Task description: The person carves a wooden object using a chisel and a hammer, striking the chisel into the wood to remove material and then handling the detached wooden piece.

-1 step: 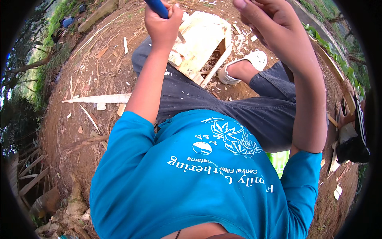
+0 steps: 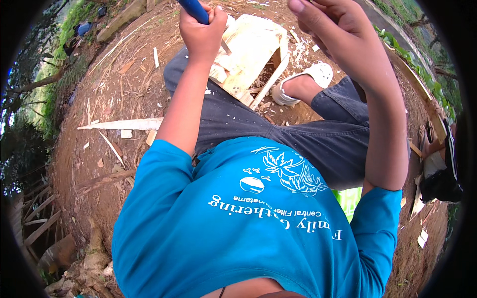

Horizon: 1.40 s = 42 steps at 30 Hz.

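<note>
My left hand (image 2: 202, 37) is closed around a blue, round, stick-like thing (image 2: 194, 10), which runs out of the upper edge, so its kind does not show. Below that fist a short brownish piece (image 2: 226, 47) sticks out over the wood; I cannot tell what it belongs to. My right hand (image 2: 338, 30) is raised at the top, right of centre, with bent fingers and the thumb drawn toward them. Its fingertips are partly cut off, and whatever they pinch is hidden. A low, pale wooden stool or block (image 2: 256, 42) stands between my legs, beneath and between the hands.
Wood chips (image 2: 300, 49) and shavings lie on the brown soil around the stool. A long pointed wooden strip (image 2: 121, 123) lies at the left. My foot in a white clog (image 2: 320, 74) is beside the stool. At the right edge are another person's leg and foot (image 2: 431, 141).
My right hand and the blue thing in my left hand have shifted very slightly to the left. Everything else looks the same.
</note>
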{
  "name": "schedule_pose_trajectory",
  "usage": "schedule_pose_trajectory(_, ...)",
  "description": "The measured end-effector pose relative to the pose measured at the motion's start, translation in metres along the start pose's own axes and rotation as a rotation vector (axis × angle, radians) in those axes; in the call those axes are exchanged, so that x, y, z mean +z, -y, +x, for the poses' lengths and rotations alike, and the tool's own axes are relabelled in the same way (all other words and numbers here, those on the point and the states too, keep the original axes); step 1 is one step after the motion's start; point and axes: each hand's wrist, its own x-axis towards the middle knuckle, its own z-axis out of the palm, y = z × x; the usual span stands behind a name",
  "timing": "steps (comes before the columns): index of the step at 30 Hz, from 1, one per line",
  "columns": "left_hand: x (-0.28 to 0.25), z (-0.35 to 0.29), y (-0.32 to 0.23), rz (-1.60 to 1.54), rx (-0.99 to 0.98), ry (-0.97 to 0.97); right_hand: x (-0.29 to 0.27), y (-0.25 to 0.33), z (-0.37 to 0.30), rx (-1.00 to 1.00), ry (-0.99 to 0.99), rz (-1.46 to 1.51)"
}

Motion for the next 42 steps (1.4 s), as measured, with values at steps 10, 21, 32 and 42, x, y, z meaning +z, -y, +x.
schedule_pose_trajectory(10, 0.007, -0.005, 0.008, 0.074, 0.028, 0.033, 0.005, 0.02, 0.011, -0.104, 0.068, -0.142)
schedule_pose_trajectory(21, 0.011, -0.009, 0.008, 0.237, 0.009, -0.062, 0.019, 0.013, 0.042, -0.139, 0.093, -0.384)
schedule_pose_trajectory(32, 0.013, -0.004, 0.007, 0.169, -0.023, -0.076, 0.022, -0.011, 0.047, -0.028, 0.117, -0.445)
schedule_pose_trajectory(42, -0.009, -0.004, 0.016, -0.285, -0.186, -0.06, 0.015, 0.001, 0.03, -0.058, 0.09, -0.125)
